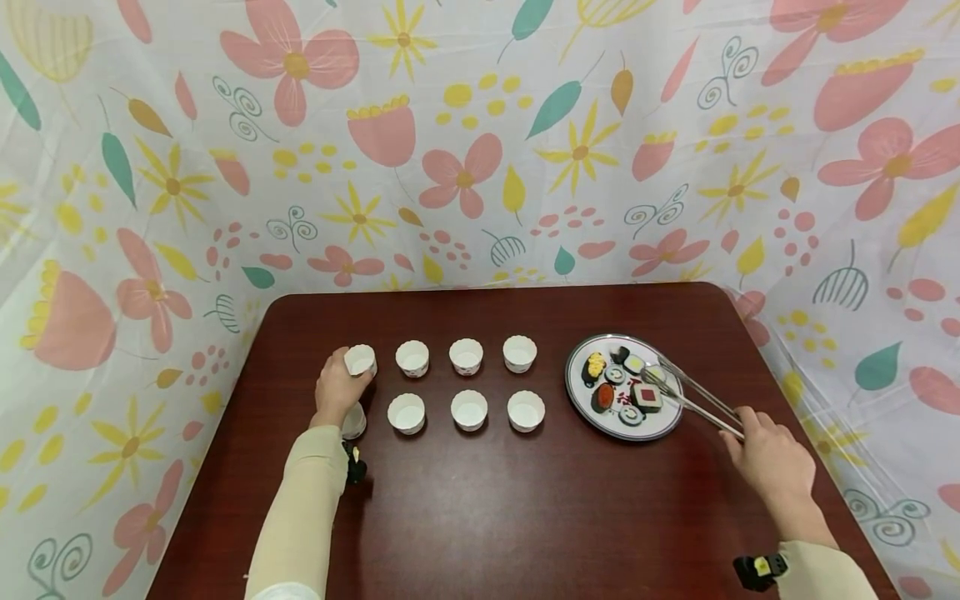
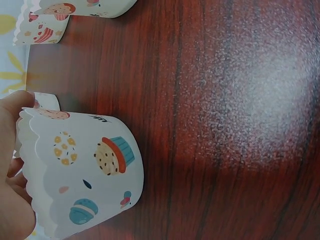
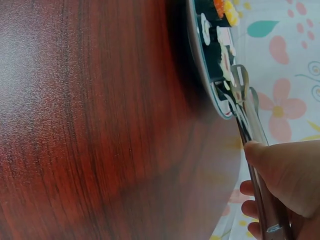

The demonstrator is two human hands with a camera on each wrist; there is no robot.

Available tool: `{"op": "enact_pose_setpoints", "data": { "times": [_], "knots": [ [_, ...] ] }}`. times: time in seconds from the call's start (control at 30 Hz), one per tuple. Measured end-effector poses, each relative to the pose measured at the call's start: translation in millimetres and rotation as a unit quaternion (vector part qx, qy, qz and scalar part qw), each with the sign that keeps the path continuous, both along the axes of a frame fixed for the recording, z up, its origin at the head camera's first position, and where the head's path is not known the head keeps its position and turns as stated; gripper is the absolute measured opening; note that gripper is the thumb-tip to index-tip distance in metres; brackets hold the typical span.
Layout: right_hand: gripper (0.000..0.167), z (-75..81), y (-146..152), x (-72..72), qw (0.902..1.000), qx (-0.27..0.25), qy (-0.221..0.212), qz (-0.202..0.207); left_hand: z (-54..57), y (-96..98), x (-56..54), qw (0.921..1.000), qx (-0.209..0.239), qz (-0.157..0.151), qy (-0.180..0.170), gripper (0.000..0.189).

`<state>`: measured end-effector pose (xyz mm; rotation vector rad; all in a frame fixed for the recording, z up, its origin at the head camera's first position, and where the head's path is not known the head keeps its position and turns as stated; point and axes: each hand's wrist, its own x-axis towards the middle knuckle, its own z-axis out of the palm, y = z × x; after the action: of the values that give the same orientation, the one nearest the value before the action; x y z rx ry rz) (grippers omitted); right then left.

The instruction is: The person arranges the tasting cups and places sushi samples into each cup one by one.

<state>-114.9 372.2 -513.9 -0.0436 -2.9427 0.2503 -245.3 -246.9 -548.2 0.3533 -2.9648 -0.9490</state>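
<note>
My left hand (image 1: 341,390) grips the white baking cup (image 1: 361,360) at the left end of the back row, thumb on its right side. Just in front stands the front row's left cup (image 1: 354,423), partly hidden by the hand; this printed cup (image 2: 95,170) fills much of the left wrist view. On the right, my right hand (image 1: 776,462) holds metal tongs (image 1: 705,411), with their tips over the right side of a round plate (image 1: 579,410). Several sushi pieces lie on it, among them a square one (image 1: 647,397) close to the tongs.
More white scalloped cups stand in two rows mid-table, such as this front cup (image 1: 469,411) and this back cup (image 1: 519,354). The dark wooden table (image 1: 480,517) meets a flower-patterned curtain (image 1: 480,233) behind and at the sides.
</note>
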Motion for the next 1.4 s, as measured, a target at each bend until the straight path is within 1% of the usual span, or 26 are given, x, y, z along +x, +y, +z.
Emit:
{"op": "enact_pose_setpoints", "data": {
  "times": [0.17, 0.27, 0.57, 0.8, 1.07, 1.23, 1.4],
  "knots": [
    [0.038, -0.8, -0.3, 0.7, 1.0, -0.003, -0.008, -0.004, 0.2, 0.0, -1.0, 1.0, -0.001, 0.0, 0.0, 0.066],
    [0.037, -1.0, -1.2, 1.1, 1.0, -0.004, -0.006, -0.007, 1.0, 0.3, -1.1, 1.0, 0.0, -0.001, 0.0, 0.066],
    [0.038, -1.1, -2.5, 4.5, 0.9997, -0.006, -0.014, -0.018, 3.1, 0.4, 0.9, 1.0, 0.005, -0.003, -0.005, 0.067],
    [0.036, 0.0, -3.1, 4.7, 0.9995, -0.011, 0.016, -0.023, 2.1, -1.2, -0.1, 0.9999, 0.008, -0.005, -0.004, 0.067],
    [0.036, 10.6, -6.2, 2.0, 0.9974, -0.015, 0.069, -0.015, 2.9, -2.9, -0.8, 1.0, 0.009, 0.0, -0.003, 0.066],
    [0.036, 20.5, -12.7, -0.1, 0.9974, -0.021, 0.068, -0.008, 6.2, -3.0, -0.6, 1.0, 0.008, -0.004, 0.002, 0.064],
    [0.035, 29.5, -21.1, -3.5, 0.997, -0.025, 0.073, -0.003, 7.1, -2.9, -0.8, 0.9999, 0.013, -0.007, 0.005, 0.062]
  ]
}}
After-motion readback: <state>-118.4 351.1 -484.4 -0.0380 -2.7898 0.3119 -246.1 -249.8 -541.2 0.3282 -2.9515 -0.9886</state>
